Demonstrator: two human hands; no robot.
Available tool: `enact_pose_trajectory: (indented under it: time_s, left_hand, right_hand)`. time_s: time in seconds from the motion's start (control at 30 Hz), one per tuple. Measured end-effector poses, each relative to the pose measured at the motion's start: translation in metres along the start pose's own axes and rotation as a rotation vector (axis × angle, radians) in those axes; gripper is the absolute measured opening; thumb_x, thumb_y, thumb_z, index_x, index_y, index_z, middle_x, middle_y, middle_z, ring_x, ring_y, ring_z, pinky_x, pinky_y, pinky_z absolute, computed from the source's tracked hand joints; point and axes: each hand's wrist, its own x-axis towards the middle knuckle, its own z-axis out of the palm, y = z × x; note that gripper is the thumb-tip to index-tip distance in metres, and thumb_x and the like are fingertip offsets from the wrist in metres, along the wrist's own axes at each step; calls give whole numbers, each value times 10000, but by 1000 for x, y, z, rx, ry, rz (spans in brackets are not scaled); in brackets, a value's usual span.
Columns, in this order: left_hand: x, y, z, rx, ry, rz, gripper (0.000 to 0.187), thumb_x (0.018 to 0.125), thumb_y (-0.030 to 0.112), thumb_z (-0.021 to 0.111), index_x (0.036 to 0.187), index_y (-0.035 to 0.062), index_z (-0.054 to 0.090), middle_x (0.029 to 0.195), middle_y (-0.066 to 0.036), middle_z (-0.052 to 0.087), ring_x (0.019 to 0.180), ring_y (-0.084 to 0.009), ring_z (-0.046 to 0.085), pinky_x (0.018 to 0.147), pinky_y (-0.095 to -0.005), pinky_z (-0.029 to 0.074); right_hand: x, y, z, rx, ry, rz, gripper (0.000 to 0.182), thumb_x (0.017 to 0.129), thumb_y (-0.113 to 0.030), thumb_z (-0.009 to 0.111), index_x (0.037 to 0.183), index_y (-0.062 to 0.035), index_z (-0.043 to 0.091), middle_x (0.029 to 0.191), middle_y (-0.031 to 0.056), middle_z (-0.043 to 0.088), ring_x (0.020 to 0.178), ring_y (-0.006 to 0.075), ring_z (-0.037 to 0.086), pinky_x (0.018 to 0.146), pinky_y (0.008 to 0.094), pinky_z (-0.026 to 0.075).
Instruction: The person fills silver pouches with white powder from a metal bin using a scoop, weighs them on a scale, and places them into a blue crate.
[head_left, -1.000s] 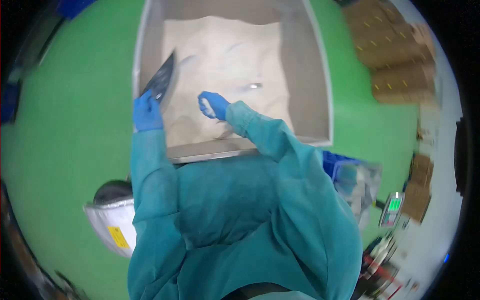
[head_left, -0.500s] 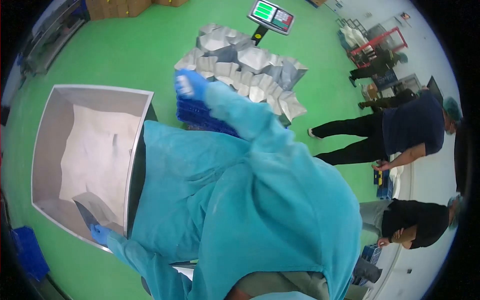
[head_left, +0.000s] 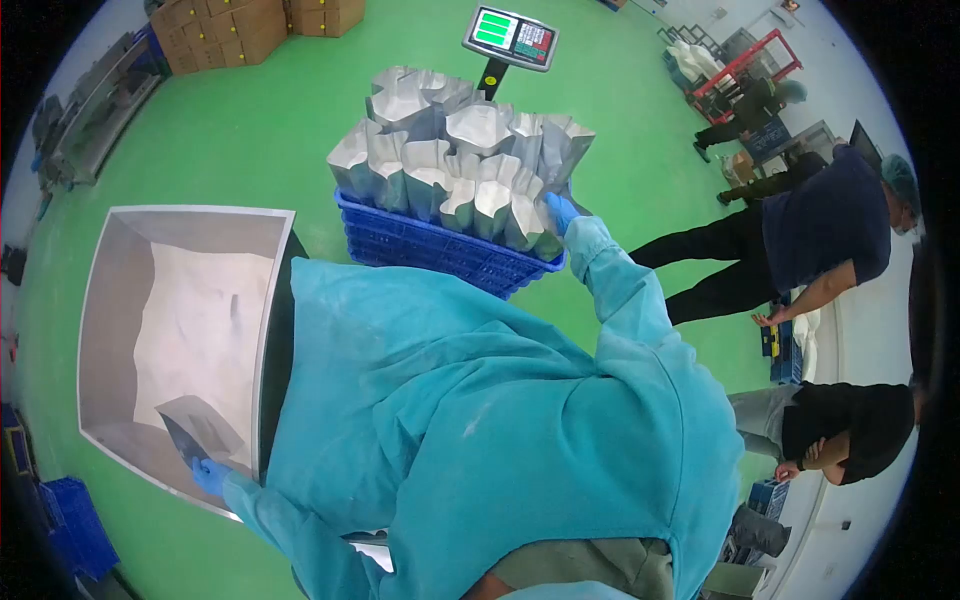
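Blue-gloved, my left hand (head_left: 210,476) is closed on the edge of a silver pouch (head_left: 203,428), which lies over white powder (head_left: 200,325) inside a grey metal bin (head_left: 112,320). My right hand (head_left: 563,212), also gloved in blue, is at the right front corner of a group of open silver bags (head_left: 492,200). Its fingers touch or overlap the end bag, and their grip is too small to make out. White contents show in several of these bags. They stand in a blue crate (head_left: 430,250). Behind them rises a scale display (head_left: 510,38) with lit green panels.
Two people (head_left: 825,225) (head_left: 840,430) stand on the right; more people (head_left: 745,110) are farther back. Cardboard boxes (head_left: 225,35) are at the upper left, near a metal frame (head_left: 105,105). A blue crate (head_left: 78,525) sits at the lower left.
My right hand has swung right across the bags, from their left side to the right front corner, uncovering the front row and crate. My left hand still holds the pouch.
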Motion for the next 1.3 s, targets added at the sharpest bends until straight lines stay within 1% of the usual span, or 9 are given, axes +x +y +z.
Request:
enact_pose_trajectory:
  time_s: [0.13,0.23,0.43,0.67,0.77,0.83,0.9,0.97,1.3]
  left_hand:
    - [4,-15,3,119,-49,96,331,877,168,464,1098,-24,617,1091,-212,601,993,-345,565,898,-383,448]
    - [0,4,-5,172,-117,99,337,896,182,443,1113,-14,610,1099,-224,588,977,-360,558,877,-392,450]
    - [-9,10,3,269,-213,45,347,917,179,426,1160,-24,568,1169,-242,551,1044,-364,543,910,-392,436]
    - [-24,37,-2,407,-368,6,417,915,272,461,1204,-20,533,1200,-228,549,1096,-352,532,937,-378,423]
    - [-58,179,-58,-1315,-418,-485,416,963,190,348,1269,-79,432,1227,-177,535,1145,-306,511,1020,-377,386]
    - [-28,57,0,-1280,-552,-312,402,950,112,308,1272,-112,395,1283,-212,481,1174,-339,480,1048,-387,359]
    - [-11,70,-36,-114,-252,137,358,917,146,385,1213,2,526,1248,-187,540,1149,-309,522,969,-383,419]
    - [10,22,-39,260,-82,175,253,901,152,438,1082,97,606,1079,-194,595,1008,-365,564,858,-411,463]
    - [89,1,-85,54,249,84,245,881,80,517,1095,123,626,905,-93,592,844,-261,588,743,-343,473]
  right_hand:
    - [-9,-30,-20,-805,-283,-393,182,846,-184,515,924,-56,620,837,208,631,784,388,617,710,458,488]
    - [-31,-92,-46,-360,17,2,207,822,-215,530,883,-49,638,840,197,641,822,376,619,742,461,484]
    - [-30,-197,-54,-94,345,-227,267,805,-298,545,761,-71,678,799,181,647,811,368,623,704,441,486]
    - [-77,-372,46,-7,-271,-696,329,825,-383,510,919,-113,672,882,158,655,816,355,621,773,418,486]
    - [-94,-426,122,34,-505,-860,318,819,-373,544,933,-104,667,863,162,656,791,337,625,758,413,496]
    - [-95,-459,160,48,-599,-1032,335,824,-379,541,913,-88,680,928,148,653,860,332,614,796,442,478]
    - [-106,-501,184,-82,-572,-1342,339,843,-348,535,844,-33,660,893,172,642,858,333,608,767,448,474]
    - [-102,-541,240,-165,-800,-1076,367,851,-359,510,841,-24,659,902,178,641,867,349,603,789,433,470]
    - [-91,-589,571,-1013,-822,-1618,451,850,-475,473,981,-75,635,1025,167,632,951,323,602,831,437,466]
